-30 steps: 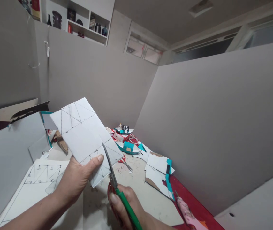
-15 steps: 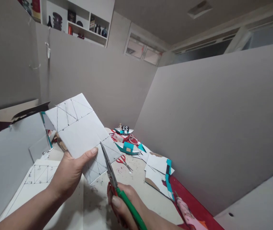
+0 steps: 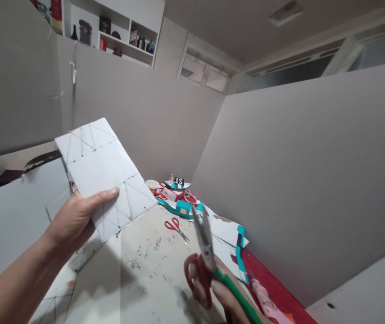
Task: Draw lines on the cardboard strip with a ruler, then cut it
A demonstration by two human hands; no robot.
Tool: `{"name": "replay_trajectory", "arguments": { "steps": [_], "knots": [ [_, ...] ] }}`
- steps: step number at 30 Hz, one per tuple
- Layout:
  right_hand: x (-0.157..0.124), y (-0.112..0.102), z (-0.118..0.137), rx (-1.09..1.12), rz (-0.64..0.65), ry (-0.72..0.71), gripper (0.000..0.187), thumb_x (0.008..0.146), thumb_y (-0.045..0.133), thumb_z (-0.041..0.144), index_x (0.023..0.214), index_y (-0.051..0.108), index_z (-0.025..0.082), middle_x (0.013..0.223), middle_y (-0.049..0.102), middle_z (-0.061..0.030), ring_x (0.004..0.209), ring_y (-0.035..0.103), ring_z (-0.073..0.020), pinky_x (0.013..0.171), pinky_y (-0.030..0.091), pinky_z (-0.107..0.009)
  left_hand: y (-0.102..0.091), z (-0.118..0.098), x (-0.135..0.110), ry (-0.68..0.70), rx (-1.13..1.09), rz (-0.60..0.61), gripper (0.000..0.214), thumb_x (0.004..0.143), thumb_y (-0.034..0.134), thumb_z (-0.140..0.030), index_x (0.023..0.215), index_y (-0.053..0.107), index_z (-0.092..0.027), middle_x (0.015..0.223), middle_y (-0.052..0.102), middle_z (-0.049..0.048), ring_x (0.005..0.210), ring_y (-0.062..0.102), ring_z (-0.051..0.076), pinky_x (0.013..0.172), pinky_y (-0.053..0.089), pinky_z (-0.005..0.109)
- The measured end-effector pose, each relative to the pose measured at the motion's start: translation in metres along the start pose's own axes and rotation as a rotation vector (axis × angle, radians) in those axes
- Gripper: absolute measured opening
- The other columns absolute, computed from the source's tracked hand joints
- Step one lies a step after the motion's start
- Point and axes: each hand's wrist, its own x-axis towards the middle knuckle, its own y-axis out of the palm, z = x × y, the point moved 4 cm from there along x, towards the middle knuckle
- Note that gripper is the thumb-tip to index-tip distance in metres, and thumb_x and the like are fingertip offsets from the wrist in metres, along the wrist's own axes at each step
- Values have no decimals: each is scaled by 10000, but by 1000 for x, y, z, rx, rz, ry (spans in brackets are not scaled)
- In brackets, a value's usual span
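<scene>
A white board (image 3: 99,173) with pencilled lines and triangles along both ends is pinched by my left hand (image 3: 77,216), thumb on its face and fingers behind. My right hand (image 3: 226,297) grips scissors (image 3: 206,247) with one red and one green handle; the blades point up and are slightly apart. The scissors are clear of the board, off to its right. Below the board, more drawn-on white sheet (image 3: 92,288) lies on the table, partly hidden by my left arm.
Smaller red-handled scissors (image 3: 174,225) lie on the table amid small scraps. Behind them are a teal-and-white model boat (image 3: 182,208) and another with a black sail (image 3: 178,181). Cut board pieces (image 3: 226,247) and a pink glue gun (image 3: 263,297) are at right; a large white panel (image 3: 20,216) leans at left.
The scissors have moved away from the board to the right, and their blades have parted. My left hand has carried the board up and to the left.
</scene>
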Motion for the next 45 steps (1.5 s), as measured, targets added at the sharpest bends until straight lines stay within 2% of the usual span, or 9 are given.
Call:
{"name": "replay_trajectory", "arguments": {
  "steps": [7,13,20,24,29,32,36,41,45],
  "knots": [
    [39,17,48,358,-167,-127,407,823,724,572,970,591,217,911,662,-62,648,593,-169,615,535,-336,9,33,-6,-220,277,318,559,648,901,-319,1174,776,-177,1049,798,175,954,763,394,775,648,440],
    [59,35,52,280,-184,-173,327,801,740,501,872,609,210,823,607,-25,673,547,-160,597,505,-299,18,48,-13,-298,350,395,452,673,864,-341,1090,797,-179,978,804,169,905,768,377,683,637,399],
    [72,9,49,285,-423,-226,317,782,732,447,995,640,231,812,604,-27,667,544,-177,580,497,-317,13,41,-2,-261,206,578,644,698,839,-452,1281,708,-211,1184,744,195,1055,719,362,826,601,407],
    [78,-6,60,220,-551,-302,279,772,734,416,935,617,223,788,613,-21,655,554,-174,565,479,-308,22,68,-10,-299,331,781,608,671,871,-349,1238,714,-196,1255,709,184,1031,718,312,869,575,399],
    [79,6,66,178,-453,-310,249,798,722,409,908,605,219,770,601,-16,644,549,-167,562,483,-306,39,97,-27,-168,213,435,332,765,824,-427,955,756,-163,904,748,127,778,690,232,691,565,325],
    [83,19,67,201,-345,-285,240,812,719,414,890,599,222,774,602,-13,646,538,-158,567,488,-299,40,97,-32,-81,182,229,303,784,805,-393,989,747,-177,821,727,71,729,650,209,654,557,307],
    [89,25,64,221,-269,-231,303,821,719,473,864,584,205,752,597,-2,625,554,-146,570,494,-286,33,83,-25,-26,145,124,370,769,805,-339,1101,730,-194,899,757,60,775,670,219,623,565,292],
    [69,25,32,220,-213,-41,476,899,583,668,912,552,193,711,552,11,552,509,-121,533,451,-258,21,62,-14,-26,31,-3,256,678,880,-344,706,727,-141,811,754,66,666,668,164,640,605,277],
    [40,34,-6,71,-32,48,575,919,459,757,926,546,189,618,488,32,522,436,-121,520,410,-250,18,46,-15,28,45,-53,265,664,887,-354,667,745,-131,817,772,91,728,706,194,722,635,314]
  ]
}}
